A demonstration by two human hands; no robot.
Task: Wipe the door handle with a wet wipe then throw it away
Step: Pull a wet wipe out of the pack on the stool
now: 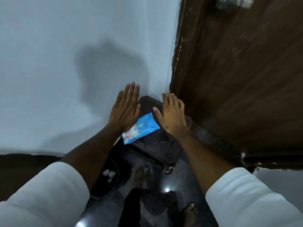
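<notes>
Beside white wall [65, 63], black bin [105, 185] holds white wads [109, 174]; both hands [124, 110] [172, 115] spread, empty.

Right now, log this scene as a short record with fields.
left hand: open, fingers spread, holding nothing
right hand: open, holding nothing
wipes pack: blue, lying on the dark stool between the hands
door: brown wood, on the right
door handle: top edge of view, blurred
bin: dark, on the floor at lower left, white scraps inside
</notes>
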